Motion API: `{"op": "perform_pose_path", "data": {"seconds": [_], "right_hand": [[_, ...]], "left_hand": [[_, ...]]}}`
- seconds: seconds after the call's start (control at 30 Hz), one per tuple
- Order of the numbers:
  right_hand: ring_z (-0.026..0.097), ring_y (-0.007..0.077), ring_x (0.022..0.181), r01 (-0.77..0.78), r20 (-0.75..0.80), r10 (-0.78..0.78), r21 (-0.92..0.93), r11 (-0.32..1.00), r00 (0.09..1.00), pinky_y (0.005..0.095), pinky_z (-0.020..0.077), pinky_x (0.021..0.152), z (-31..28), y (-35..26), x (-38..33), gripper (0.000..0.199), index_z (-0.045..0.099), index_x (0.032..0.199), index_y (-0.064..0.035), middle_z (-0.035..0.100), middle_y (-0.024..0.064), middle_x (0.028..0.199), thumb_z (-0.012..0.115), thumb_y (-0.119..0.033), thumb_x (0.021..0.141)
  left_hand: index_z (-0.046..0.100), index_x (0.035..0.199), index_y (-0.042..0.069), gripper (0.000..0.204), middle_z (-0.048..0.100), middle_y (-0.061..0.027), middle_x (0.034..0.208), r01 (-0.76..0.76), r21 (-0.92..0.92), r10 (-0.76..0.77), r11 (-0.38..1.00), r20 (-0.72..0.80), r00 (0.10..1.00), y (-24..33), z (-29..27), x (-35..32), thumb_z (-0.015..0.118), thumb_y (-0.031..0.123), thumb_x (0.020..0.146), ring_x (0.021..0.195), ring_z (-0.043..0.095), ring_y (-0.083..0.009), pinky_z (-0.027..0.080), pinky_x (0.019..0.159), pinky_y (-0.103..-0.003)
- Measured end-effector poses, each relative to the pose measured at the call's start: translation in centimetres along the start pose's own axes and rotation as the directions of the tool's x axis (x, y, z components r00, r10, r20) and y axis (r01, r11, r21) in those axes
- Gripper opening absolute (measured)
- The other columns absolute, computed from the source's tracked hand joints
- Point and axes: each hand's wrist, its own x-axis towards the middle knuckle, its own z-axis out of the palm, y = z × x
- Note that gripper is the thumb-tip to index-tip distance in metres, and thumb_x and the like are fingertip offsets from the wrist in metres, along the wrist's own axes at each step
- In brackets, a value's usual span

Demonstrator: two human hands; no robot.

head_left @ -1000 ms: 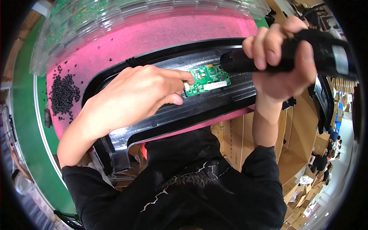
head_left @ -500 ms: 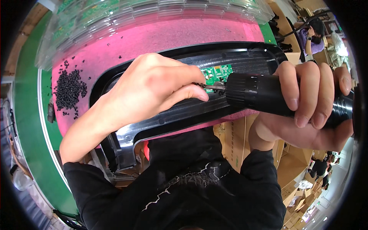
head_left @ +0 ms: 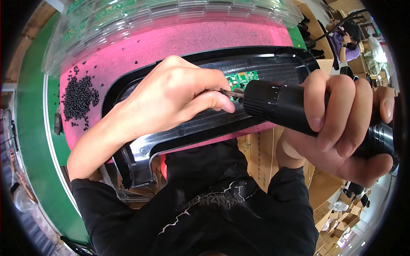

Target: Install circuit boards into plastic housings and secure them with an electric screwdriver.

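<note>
My right hand (head_left: 339, 113) is wrapped around a black electric screwdriver (head_left: 277, 100), which slants with its nose toward the left. Its metal bit (head_left: 233, 94) reaches the fingertips of my left hand (head_left: 177, 91). There my left thumb and forefinger pinch a small black screw (head_left: 223, 91), mostly covered by the fingers. Both hands are above a long black plastic housing (head_left: 273, 63), shaped like a shallow tray. Inside it lies a green circuit board (head_left: 245, 77), partly hidden behind my left fingers and the screwdriver's nose.
A pile of small black screws (head_left: 79, 100) lies on the pink mat (head_left: 183, 36) at the left, with a few strays around it. Clear plastic trays (head_left: 171, 10) stand along the far edge. Cardboard boxes (head_left: 260, 155) are at the lower right; another person (head_left: 351, 42) is at the far right.
The screwdriver has moved slightly left and its back end has dipped, bringing the bit closer to my left fingertips. My left hand has barely shifted and still pinches.
</note>
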Motion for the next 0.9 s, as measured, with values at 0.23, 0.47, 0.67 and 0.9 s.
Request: {"op": "perform_pose_path", "data": {"seconds": [0.23, 0.47, 0.67, 0.9], "right_hand": [[0.051, 0.0095, 0.061, -0.072, -0.042, 0.068, -0.094, 0.993, 0.997, 0.0289, 0.0392, 0.068, -1.8, -1.0, 0.3, 0.048, 0.051, 0.117, -0.0081, 0.055, -0.0036, 0.074, 0.066, -0.04, 0.085], [0.044, 0.0161, 0.054, -0.193, -0.169, 0.139, -0.361, 0.912, 0.976, 0.0361, 0.039, 0.061, -5.8, 2.6, 0.0, 0.033, 0.053, 0.116, -0.007, 0.046, 0.0025, 0.065, 0.047, -0.033, 0.097], [0.043, 0.0149, 0.054, -0.258, -0.274, 0.169, -0.334, 0.907, 0.947, 0.0344, 0.0397, 0.061, -7.0, 2.8, -0.3, 0.032, 0.052, 0.111, -0.0082, 0.045, 0.0019, 0.064, 0.049, -0.036, 0.096], [0.042, 0.0148, 0.053, -0.261, -0.234, 0.187, -0.347, 0.901, 0.954, 0.0346, 0.0391, 0.059, -6.6, 3.0, -0.3, 0.033, 0.052, 0.113, -0.0079, 0.045, 0.0016, 0.064, 0.048, -0.036, 0.096]], "left_hand": [[0.065, 0.086, 0.001, 0.016, 0.066, -0.01, 0.072, -0.015, 0.247, -0.01, 0.969, 0.099, 0.995, -0.9, 0.2, -0.1, 0.075, 0.013, 0.082, 0.066, 0.066, -0.0285, 0.051, 0.059, -0.038], [0.062, 0.081, -0.001, 0.016, 0.07, -0.0088, 0.104, -0.072, 0.339, 0.014, 0.938, 0.169, 0.986, -1.4, 0.6, -0.4, 0.073, 0.011, 0.08, 0.078, 0.068, -0.0286, 0.055, 0.065, -0.038], [0.059, 0.073, -0.003, 0.022, 0.069, -0.0079, 0.115, 0.029, 0.424, -0.144, 0.905, 0.243, 0.959, -0.4, 0.4, -0.4, 0.072, 0.012, 0.08, 0.078, 0.068, -0.0299, 0.055, 0.065, -0.039], [0.057, 0.07, -0.004, 0.024, 0.069, -0.0079, 0.117, 0.048, 0.414, -0.158, 0.909, 0.237, 0.959, -0.4, 0.4, -0.5, 0.072, 0.012, 0.081, 0.075, 0.068, -0.029, 0.053, 0.061, -0.038]]}}
